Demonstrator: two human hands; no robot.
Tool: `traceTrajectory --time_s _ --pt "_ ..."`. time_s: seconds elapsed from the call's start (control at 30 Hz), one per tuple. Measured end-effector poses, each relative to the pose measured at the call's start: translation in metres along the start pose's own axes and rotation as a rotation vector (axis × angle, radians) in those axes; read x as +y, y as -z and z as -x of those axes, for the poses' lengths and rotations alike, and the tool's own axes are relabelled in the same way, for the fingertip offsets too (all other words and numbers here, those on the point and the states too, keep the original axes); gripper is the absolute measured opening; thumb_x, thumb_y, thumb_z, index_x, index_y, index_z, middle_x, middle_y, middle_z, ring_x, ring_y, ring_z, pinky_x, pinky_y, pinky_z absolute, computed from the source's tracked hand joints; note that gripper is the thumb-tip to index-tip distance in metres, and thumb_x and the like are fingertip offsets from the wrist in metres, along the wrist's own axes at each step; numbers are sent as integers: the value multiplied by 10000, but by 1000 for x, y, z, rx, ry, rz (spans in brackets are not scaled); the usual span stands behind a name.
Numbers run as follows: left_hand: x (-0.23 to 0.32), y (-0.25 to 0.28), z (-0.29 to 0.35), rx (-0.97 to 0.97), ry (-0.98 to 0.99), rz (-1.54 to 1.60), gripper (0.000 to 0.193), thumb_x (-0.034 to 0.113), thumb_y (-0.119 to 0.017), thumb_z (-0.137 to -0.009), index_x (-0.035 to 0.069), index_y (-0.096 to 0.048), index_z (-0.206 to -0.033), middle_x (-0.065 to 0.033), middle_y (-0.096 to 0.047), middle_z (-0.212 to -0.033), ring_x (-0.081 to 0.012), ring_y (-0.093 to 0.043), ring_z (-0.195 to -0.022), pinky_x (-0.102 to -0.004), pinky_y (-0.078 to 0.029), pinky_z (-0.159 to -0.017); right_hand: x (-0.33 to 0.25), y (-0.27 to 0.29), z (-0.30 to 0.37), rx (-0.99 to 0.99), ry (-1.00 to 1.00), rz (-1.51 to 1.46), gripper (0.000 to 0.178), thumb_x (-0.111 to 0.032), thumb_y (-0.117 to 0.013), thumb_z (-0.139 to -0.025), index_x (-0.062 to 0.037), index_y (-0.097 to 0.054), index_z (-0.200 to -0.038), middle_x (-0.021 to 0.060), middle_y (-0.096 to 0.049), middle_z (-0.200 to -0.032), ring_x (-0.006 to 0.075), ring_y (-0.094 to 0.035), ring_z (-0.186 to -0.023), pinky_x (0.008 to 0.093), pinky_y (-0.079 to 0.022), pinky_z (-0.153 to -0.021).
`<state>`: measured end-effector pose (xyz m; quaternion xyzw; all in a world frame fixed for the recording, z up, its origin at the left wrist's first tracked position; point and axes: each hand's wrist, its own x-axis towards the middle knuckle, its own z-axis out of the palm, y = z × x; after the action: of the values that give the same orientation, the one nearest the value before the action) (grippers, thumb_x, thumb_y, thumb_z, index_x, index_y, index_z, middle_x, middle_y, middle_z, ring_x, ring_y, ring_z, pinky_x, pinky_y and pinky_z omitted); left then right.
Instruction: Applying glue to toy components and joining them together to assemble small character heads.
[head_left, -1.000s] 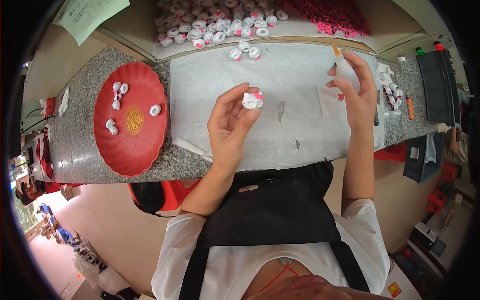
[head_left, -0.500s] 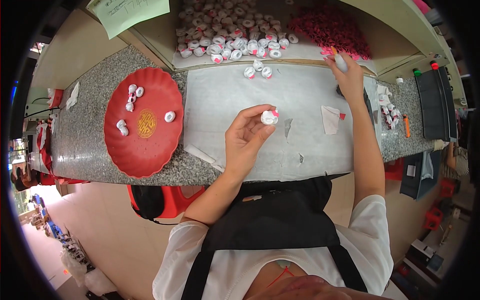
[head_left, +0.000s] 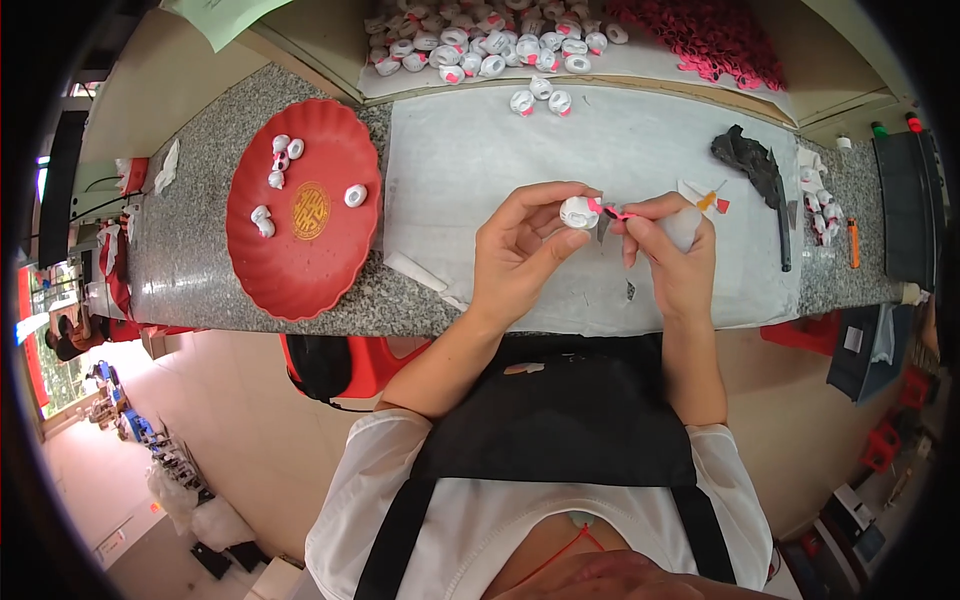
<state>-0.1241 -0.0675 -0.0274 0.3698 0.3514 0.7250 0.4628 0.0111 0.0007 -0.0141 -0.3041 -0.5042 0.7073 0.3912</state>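
Note:
My left hand (head_left: 535,245) pinches a small white rounded figurine piece (head_left: 578,213) with a pink patch on its upper right. Close to that patch, my right hand (head_left: 672,250) holds a small pink piece (head_left: 618,214) between thumb and finger; whether it touches the white piece I cannot tell. Tucked in the same hand is a small whitish bottle (head_left: 683,229), its orange tip pointing up and right. Both hands are over a white sheet (head_left: 450,170). Several similar white pieces (head_left: 540,88) sit together at the sheet's far edge.
A red scalloped plate (head_left: 325,265) with several white pieces stands left. On the shelf behind are a pile of white pieces (head_left: 490,45) and a heap of pink pieces (head_left: 710,45). A black crumpled item (head_left: 745,158) and an orange stick-shaped item (head_left: 853,244) lie right.
My right hand has come from the pink heap down to beside my left hand, bringing the pink piece and the bottle. The view has shifted a little.

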Motion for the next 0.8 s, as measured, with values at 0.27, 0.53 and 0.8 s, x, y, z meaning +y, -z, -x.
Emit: traceTrajectory --time_s 0.27,0.53,0.8 --pt "-2 -5 -2 -27 12 -71 345 -46 -550 -695 -22 -428 -1017 -162 -497 -994 -203 -493 -935 -275 -405 -786 1 2 -1 70 37 11 48 15 -534 -703 13 -504 -740 83 -532 -651 124 -492 -532 236 -398 -461" --pt "-9 -6 -2 11 -85 -288 302 -85 -517 -703 -30 -448 -992 -158 -482 -1015 -196 -498 -914 -281 -424 -768 -6 5 7 9 -78 -170 80 7 -547 -684 -6 -476 -718 89 -507 -682 117 -472 -513 234 -387 -426" --pt "-10 -4 -1 -65 -169 -396 286 -89 -540 -683 -33 -476 -956 -174 -471 -1018 -196 -498 -908 -286 -434 -754 2 -5 2 -16 -132 -209 77 2 -541 -685 -5 -475 -724 70 -453 -736 95 -431 -503 218 -359 -400"
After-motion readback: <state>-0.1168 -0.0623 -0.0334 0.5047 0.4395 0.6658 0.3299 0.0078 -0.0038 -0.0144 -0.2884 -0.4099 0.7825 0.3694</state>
